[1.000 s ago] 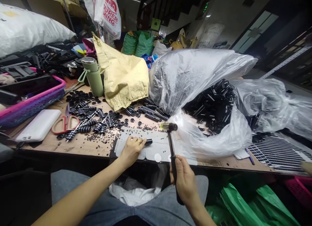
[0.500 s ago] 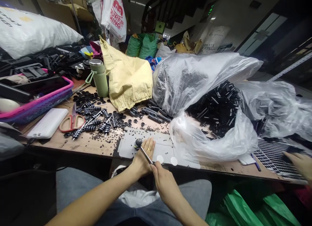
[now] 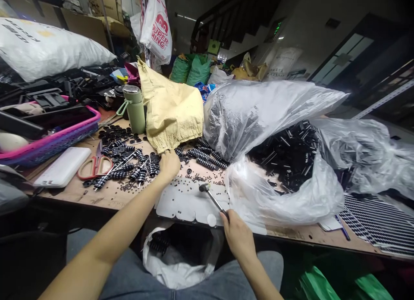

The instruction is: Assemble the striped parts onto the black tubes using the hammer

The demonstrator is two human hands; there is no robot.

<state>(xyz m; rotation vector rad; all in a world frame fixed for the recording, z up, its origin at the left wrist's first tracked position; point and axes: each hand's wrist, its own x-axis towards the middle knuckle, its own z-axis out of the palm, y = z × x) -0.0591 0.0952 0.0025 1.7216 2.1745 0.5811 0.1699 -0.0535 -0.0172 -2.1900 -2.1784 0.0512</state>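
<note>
My right hand (image 3: 238,234) is wrapped round the handle of a small hammer-like tool (image 3: 215,198), its dark head over the grey plate (image 3: 184,201). My left hand (image 3: 169,164) reaches to the front edge of the yellow cloth bag (image 3: 174,110), beside black discs; its fingertips are hidden, so any held thing cannot be made out. Left of it lie black ribbed pieces on metal rods (image 3: 121,173). Tiny black rings (image 3: 207,178) are scattered over the table and plate. An open white bag (image 3: 181,270) with black ribbed pieces inside sits between the legs.
Orange-handled scissors (image 3: 95,165), a white power bank (image 3: 63,167), a green bottle (image 3: 135,112) and a pink-rimmed basket (image 3: 64,129) stand at the left. A plastic bag (image 3: 284,205) with black parts (image 3: 291,162) spreads at the right, near striped sheets (image 3: 378,222).
My left hand has moved from the plate up to the yellow bag's edge. My right hand and the tool have shifted right. The other hand at the far right has gone from view.
</note>
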